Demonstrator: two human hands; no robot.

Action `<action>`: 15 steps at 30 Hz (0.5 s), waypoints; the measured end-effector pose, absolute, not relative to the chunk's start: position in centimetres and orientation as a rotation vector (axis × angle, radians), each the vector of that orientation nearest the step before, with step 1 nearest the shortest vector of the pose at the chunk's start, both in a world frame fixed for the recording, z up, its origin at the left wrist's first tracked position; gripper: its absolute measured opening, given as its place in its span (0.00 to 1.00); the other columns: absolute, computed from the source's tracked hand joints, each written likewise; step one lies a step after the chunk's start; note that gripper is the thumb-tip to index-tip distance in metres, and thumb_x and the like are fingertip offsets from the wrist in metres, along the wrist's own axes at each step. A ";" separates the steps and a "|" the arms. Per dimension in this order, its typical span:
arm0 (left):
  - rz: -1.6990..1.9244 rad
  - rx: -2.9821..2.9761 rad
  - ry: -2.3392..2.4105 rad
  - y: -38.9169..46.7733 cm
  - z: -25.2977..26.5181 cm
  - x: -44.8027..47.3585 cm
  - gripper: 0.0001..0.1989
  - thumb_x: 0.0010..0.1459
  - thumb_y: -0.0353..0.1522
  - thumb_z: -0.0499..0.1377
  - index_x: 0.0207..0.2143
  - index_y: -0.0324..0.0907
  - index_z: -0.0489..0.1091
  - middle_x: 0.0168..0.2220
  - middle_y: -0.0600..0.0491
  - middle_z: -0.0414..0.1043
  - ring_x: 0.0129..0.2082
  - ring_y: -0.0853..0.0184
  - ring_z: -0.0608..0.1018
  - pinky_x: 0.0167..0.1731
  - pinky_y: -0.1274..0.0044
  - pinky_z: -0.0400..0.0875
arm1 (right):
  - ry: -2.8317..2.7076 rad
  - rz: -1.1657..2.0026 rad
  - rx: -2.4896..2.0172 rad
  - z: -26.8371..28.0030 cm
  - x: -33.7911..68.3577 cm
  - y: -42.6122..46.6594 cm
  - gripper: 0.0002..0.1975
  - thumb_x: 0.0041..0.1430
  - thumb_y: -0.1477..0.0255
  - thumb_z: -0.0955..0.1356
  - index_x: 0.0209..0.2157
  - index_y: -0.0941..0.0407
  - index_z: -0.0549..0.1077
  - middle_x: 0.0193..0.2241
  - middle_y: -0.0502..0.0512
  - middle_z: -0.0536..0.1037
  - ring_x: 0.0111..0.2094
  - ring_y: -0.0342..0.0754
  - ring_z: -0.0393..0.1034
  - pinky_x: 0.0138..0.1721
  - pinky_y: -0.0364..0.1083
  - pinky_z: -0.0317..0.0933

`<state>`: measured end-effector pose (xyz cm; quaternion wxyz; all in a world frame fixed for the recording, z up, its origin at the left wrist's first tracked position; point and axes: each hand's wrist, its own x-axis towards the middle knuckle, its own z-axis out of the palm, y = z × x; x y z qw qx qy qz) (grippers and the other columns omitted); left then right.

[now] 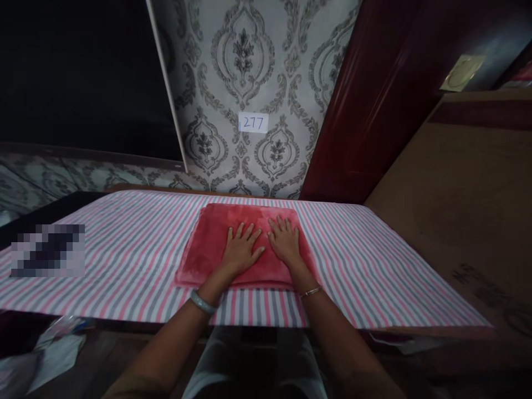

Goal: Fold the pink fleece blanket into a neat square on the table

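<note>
Red folded towel [216, 244] lies under both flat, released hands: left hand [241, 250], right hand [286, 241].

striped cloth [353, 260] bare around towel [208, 249]; wall [249, 83] behind.

Both forearms are bare, with no sleeves showing anywhere up to the picture's lower edge. The left hand [241, 250] has a broad, pale grey-green bangle [203, 302] round its wrist, at about seven o'clock from the hand. The right hand [286, 241] has a thin metal bracelet [311, 291] at its wrist, at about five o'clock. Light grey trousers [257, 366] show at six o'clock.
</note>
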<state>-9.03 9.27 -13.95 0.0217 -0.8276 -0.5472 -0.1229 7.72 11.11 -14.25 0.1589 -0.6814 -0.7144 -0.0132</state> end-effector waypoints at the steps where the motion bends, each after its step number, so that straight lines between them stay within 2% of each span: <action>1: -0.365 -2.575 -1.698 9.3 -13.7 -9.1 0.31 0.65 0.49 0.46 0.67 0.51 0.57 0.70 0.51 0.50 0.70 0.51 0.50 0.65 0.50 0.42 | -2.038 -0.042 -1.949 -14.3 7.8 11.1 0.27 0.69 0.62 0.55 0.67 0.48 0.57 0.70 0.52 0.51 0.69 0.58 0.41 0.65 0.65 0.39; 8: -0.160 -2.461 -1.879 9.1 -11.9 -12.9 0.32 0.66 0.48 0.46 0.67 0.44 0.56 0.70 0.45 0.50 0.70 0.53 0.52 0.65 0.49 0.38 | -2.031 0.013 -1.946 -14.3 7.8 11.0 0.27 0.69 0.63 0.55 0.67 0.47 0.56 0.70 0.52 0.50 0.69 0.57 0.41 0.65 0.65 0.39; 15: -0.074 -2.209 -2.161 8.1 -11.3 -18.9 0.31 0.67 0.45 0.43 0.69 0.42 0.53 0.71 0.45 0.45 0.70 0.51 0.51 0.63 0.47 0.46 | -2.083 0.107 -1.985 -13.5 8.2 11.1 0.27 0.69 0.62 0.56 0.68 0.47 0.54 0.70 0.52 0.48 0.70 0.57 0.39 0.65 0.66 0.38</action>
